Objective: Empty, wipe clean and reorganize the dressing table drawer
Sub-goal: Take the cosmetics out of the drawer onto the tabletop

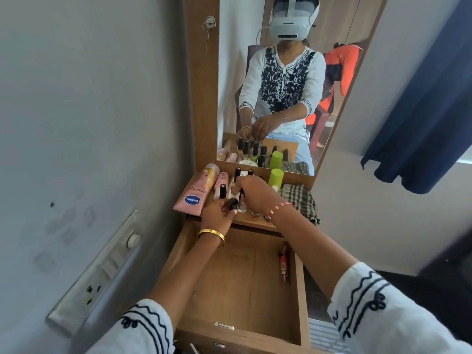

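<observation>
While the drawer [242, 282] stands pulled open at lower centre, holding only a red item [284, 264] by its right wall | left hand [217, 215] grasps a dark-capped bottle [231, 204] | right hand [255, 192] curls over small bottles [241, 200] mid-frame; grasp unclear | checked cloth [301, 203] right of them.

Shelf [252, 221] w/ tubes [196, 192], bottles [275, 178], cloth [301, 200].
</observation>
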The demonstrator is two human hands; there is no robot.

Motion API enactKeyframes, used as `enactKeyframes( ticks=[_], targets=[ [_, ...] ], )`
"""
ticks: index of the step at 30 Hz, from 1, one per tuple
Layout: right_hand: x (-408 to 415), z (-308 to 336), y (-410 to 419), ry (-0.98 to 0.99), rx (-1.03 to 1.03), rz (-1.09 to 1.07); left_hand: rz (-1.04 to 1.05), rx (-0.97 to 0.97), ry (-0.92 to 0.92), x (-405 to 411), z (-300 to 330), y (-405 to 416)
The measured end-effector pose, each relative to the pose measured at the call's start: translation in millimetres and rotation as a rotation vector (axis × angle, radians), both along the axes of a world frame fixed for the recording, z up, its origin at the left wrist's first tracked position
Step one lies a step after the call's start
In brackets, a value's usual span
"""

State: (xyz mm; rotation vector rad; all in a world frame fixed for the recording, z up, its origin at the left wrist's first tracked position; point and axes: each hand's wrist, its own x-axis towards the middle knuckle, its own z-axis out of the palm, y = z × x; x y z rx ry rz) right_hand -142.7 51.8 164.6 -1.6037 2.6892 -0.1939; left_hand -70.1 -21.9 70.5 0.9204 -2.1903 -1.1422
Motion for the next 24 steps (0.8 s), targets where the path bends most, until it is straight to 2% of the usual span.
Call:
enactKeyframes(
  ticks=[3,15,20,24],
  targets=[
    [-2.5,-2.3,-4.8,0.047,0.062,0.017,0.005,-0.015,-0.020,-4.6,-0.7,0.2],
    [-16.9,-18.2,-7.2,0.149,0.019,0.022,0.045,-0.046,-0.015,-14.0,-3.0,7.3],
    [-24.5,-23.4,-4.7,0.134,0.010,0.010,0.046,-0.043,-0.023,-15.9,-3.7,8.0],
    [-26.9,-25.0,-1.9,0.133,0.001,0.004,0.054,0.000,0.037,-10.4,-3.8,10.4]
  ],
)
